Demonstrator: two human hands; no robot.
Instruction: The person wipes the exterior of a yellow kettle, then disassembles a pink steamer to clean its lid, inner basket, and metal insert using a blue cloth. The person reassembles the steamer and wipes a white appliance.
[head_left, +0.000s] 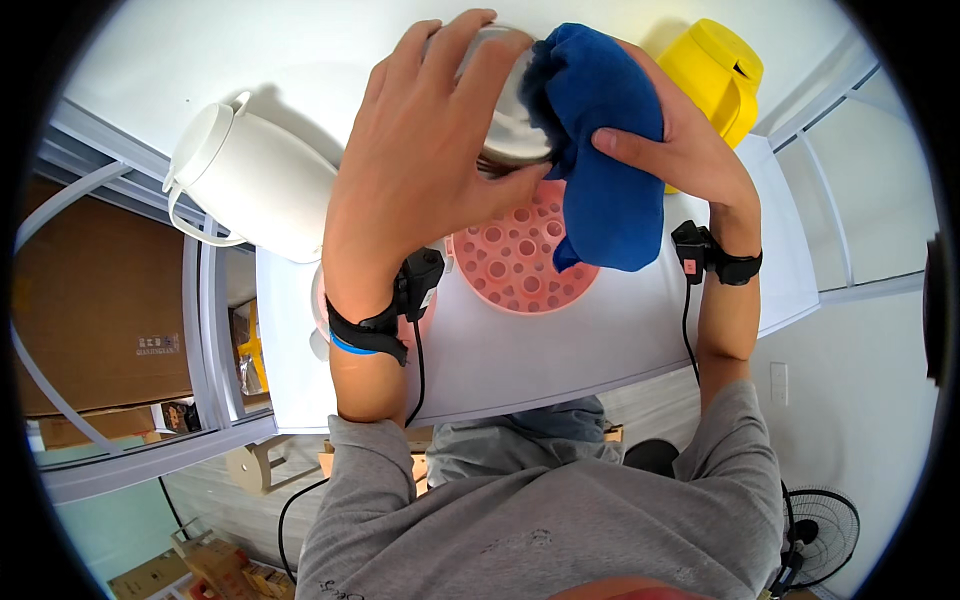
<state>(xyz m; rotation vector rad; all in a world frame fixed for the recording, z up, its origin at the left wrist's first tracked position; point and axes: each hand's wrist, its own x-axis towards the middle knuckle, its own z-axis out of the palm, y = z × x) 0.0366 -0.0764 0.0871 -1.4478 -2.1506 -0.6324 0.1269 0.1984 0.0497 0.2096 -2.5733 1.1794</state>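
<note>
My left hand is curled over a round, pale, glossy vessel, which looks like a cup or bowl; much of it is hidden by my fingers. In my right hand is a bunched dark blue cloth, with the thumb lying on top. The cloth's upper edge presses against the vessel's right side, and one end hangs down. Below both hands, a round pink plastic drain tray with many holes rests on the white table, partly covered by the cloth.
To the left stands a white handled jug; a yellow handled jug is at the back right. Part of a pink round item shows beside my left wrist. Cables hang from black wrist devices. A fan stands at lower right.
</note>
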